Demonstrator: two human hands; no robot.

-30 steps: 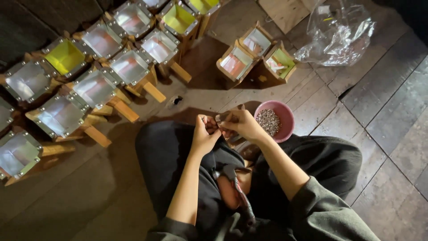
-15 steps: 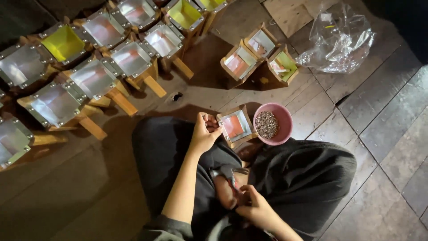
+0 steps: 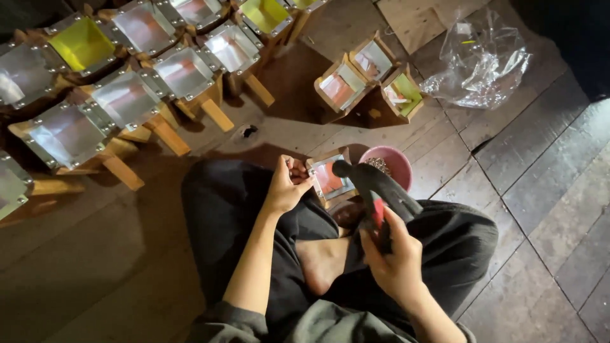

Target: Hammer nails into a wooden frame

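A: Far left?
B: Rows of wooden frames with metal-cornered panes, silvery and yellow. Far right, a crumpled clear plastic bag on the plank floor.

A: Near you?
B: Your right hand grips a hammer, head raised above the small wooden frame resting at your knee. A pink bowl of small dark bits sits just beyond it.

A: Left hand?
B: Your left hand is pinched at that frame's left corner; what it pinches, cannot tell.
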